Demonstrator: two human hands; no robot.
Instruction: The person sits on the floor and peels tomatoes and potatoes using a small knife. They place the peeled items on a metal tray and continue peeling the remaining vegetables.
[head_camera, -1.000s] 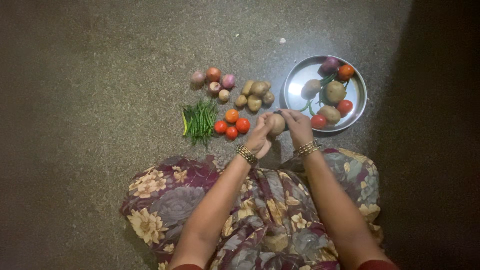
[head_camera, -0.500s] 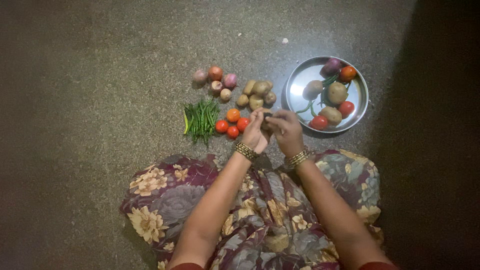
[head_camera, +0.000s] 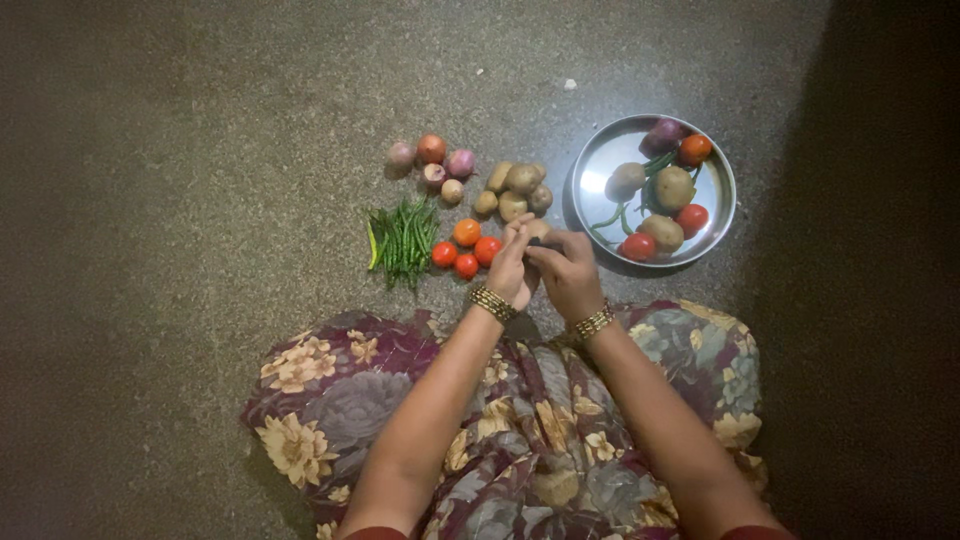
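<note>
- The person's lap, under a floral cloth (head_camera: 520, 440), fills the near edge; both forearms reach forward from it to the floor (head_camera: 200, 200).
- What changed: 1 second ago the potato (head_camera: 538, 231) sat in plain view between the 2 hands, level with the plate's near rim. Now the hands have drawn together and moved left, away from the plate (head_camera: 600, 150), and the potato is almost covered. I judge that it is being carried from the plate towards the potato pile (head_camera: 514, 188) on the floor.
- Left hand (head_camera: 512, 268): fingers curled up and pressed against the potato's left side, well left of the plate.
- Right hand (head_camera: 566, 272): fingers bent over the potato from the right and near side, knuckles meeting the left hand. Both hands close on the 1 potato.
- The potato shows only as a small brown patch above the fingertips, just left of the plate and just short of the pile.
- Left of the plate on the floor, beyond the hands: 4 tomatoes (head_camera: 464, 250), then green chillies (head_camera: 402, 240) further left.
- Further out, the potato pile lies just left of the plate, with the onions (head_camera: 432, 162) left of that.
- The plate holds potatoes, tomatoes, an onion and a few chillies.
</note>
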